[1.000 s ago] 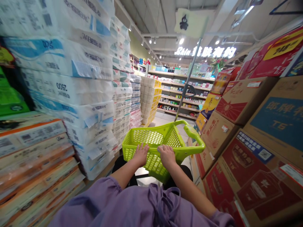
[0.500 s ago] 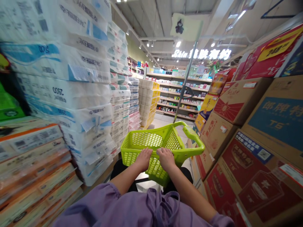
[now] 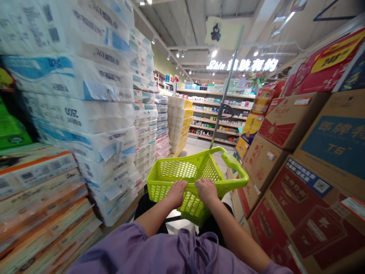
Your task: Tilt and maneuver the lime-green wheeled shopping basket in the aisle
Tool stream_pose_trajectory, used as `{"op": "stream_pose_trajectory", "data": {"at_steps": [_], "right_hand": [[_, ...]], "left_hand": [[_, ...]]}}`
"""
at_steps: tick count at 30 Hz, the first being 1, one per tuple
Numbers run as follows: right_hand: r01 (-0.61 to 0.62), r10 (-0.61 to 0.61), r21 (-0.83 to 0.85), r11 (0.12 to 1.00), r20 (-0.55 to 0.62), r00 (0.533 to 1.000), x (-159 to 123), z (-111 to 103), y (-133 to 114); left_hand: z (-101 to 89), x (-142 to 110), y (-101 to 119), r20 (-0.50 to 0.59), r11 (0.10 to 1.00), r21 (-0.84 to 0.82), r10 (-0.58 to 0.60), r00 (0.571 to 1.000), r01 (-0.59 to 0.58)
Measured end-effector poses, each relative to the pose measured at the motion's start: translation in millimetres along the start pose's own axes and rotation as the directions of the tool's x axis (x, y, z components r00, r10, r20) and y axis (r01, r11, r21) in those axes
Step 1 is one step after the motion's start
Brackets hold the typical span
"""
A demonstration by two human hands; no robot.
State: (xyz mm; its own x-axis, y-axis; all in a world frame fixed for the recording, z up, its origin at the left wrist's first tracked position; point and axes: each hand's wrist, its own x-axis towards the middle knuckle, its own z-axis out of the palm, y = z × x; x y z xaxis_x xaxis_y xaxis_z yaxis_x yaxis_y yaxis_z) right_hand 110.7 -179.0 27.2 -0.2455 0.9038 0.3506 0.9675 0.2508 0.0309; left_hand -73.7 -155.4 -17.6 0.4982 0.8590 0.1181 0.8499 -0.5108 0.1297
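Observation:
A lime-green plastic shopping basket (image 3: 196,205) with perforated sides sits in front of my body, its handle pointing to the right. My left hand (image 3: 177,192) is closed over the near rim, fingers curled onto the edge. A little to its right, my right hand (image 3: 207,190) grips the same rim. The part of the basket's inside that shows holds nothing visible; the near wall hides some of it. Behind the basket rises a slanted pole (image 3: 224,102) with a pale flag (image 3: 224,33) printed with a dark bear.
Tall stacks of wrapped tissue packs (image 3: 108,95) line the left side, with orange-edged cartons (image 3: 42,201) nearer. Stacked cardboard boxes (image 3: 308,201) wall the right. A narrow aisle leads to shelves of small goods (image 3: 205,110) under a lit sign (image 3: 242,65).
The basket and both my hands sit slightly farther right in view. My grip on the rim looks the same.

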Motion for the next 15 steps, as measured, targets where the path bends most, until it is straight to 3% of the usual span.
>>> {"op": "stream_pose_trajectory", "data": {"at_steps": [4, 5, 8, 10, 12, 15], "right_hand": [[-0.164, 0.161, -0.033, 0.986, -0.093, 0.983, -4, -3, 13], [-0.155, 0.152, -0.033, 0.987, -0.099, 0.983, -5, 0, 8], [0.039, -0.040, -0.003, 0.999, -0.082, 0.996, -4, 12, -9], [0.081, -0.080, 0.004, 0.997, -0.052, 0.995, -3, 10, -6], [-0.021, 0.020, -0.013, 1.000, -0.046, 0.999, -6, -1, 11], [-0.173, 0.168, -0.018, 0.985, -0.158, 0.973, -14, -17, 40]], "left_hand": [[-5.0, 1, 4, -0.007, 1.000, 0.023, 0.009, 1.000, -0.009], [-5.5, 2, 4, -0.006, 0.999, 0.032, 0.004, 1.000, -0.004], [-5.0, 6, 5, 0.001, 0.999, 0.047, -0.017, 1.000, 0.017], [-3.7, 8, 5, 0.011, 0.999, 0.051, -0.014, 1.000, 0.013], [-1.5, 8, 6, 0.019, 0.998, 0.066, -0.012, 1.000, 0.011], [2.8, 6, 11, 0.012, 0.994, 0.091, -0.056, 0.998, 0.055]]}}
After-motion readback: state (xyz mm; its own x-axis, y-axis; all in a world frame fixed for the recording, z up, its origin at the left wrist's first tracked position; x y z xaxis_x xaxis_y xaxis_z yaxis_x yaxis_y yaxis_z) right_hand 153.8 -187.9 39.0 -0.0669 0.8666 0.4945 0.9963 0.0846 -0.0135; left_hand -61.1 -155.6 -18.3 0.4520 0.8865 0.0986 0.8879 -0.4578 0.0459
